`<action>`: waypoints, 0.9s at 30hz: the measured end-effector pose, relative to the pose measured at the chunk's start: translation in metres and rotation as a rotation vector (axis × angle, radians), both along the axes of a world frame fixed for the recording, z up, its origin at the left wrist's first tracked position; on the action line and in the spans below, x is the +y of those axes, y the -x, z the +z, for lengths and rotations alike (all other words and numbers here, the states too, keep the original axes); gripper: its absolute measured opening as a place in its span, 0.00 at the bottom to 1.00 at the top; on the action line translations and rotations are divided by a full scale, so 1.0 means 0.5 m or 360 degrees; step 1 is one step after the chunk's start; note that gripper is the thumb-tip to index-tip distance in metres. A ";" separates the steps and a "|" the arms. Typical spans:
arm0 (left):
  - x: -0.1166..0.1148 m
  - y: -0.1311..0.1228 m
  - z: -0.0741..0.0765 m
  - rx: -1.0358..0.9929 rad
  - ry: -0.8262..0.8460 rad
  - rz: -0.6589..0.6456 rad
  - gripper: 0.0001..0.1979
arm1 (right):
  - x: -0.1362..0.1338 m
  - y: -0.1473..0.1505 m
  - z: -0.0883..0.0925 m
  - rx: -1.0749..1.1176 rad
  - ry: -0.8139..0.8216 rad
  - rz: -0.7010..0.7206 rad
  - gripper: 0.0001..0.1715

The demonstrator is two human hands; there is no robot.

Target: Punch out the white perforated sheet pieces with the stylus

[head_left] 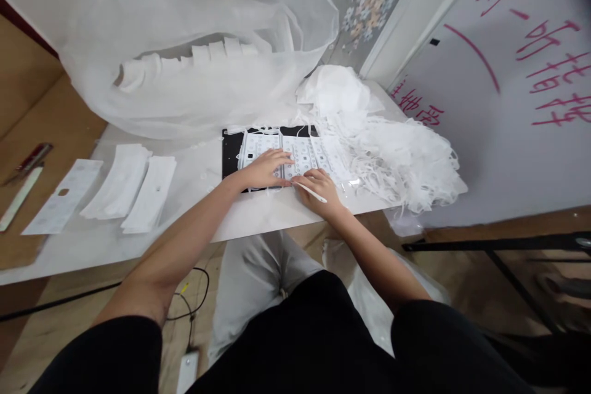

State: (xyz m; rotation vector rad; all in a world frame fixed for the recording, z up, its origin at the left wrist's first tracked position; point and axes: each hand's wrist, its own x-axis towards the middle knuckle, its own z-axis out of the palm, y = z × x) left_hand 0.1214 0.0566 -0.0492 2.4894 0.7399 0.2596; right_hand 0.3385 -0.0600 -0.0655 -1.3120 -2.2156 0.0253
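Note:
Printed white sheets (pixel 298 154) with rows of small round marks and small cut-outs lie on a black mat (pixel 229 154) near the table's front edge. My left hand (pixel 268 167) rests on the sheets, palm down with its fingers stretched out. Just to its right, my right hand (pixel 321 192) is closed around a slim white pen-shaped tool (pixel 311 192). The handle points back toward me; the tip is hidden at the fingers, so I cannot tell its kind. Both hands are close together over the lower part of the sheets.
Tangled white scraps (pixel 406 157) heap up on the right. Behind stands a large translucent plastic bag (pixel 207 101) with white pieces in it. Stacked white strips (pixel 117 181) lie left, beside a box cutter (pixel 32 159). A whiteboard (pixel 498 154) with red writing stands right.

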 end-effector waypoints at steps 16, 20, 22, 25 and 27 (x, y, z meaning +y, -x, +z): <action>-0.012 -0.005 0.014 -0.0039 -0.0079 0.0052 0.30 | 0.109 -0.049 0.054 0.1192 0.0441 -0.0203 0.17; -0.021 -0.017 0.020 -0.0100 -0.0083 -0.0044 0.19 | 0.155 -0.051 0.077 0.1112 0.0476 -0.0076 0.18; -0.024 -0.020 0.022 -0.0125 -0.0005 -0.0108 0.18 | 0.156 -0.046 0.089 0.1061 0.0507 -0.0011 0.17; -0.021 -0.016 0.023 -0.0203 0.0105 -0.0130 0.18 | 0.123 -0.038 0.090 0.1064 0.0546 0.0032 0.16; -0.015 -0.010 0.022 -0.0242 0.0183 -0.0151 0.18 | 0.088 -0.034 0.076 0.1063 0.0595 0.0048 0.16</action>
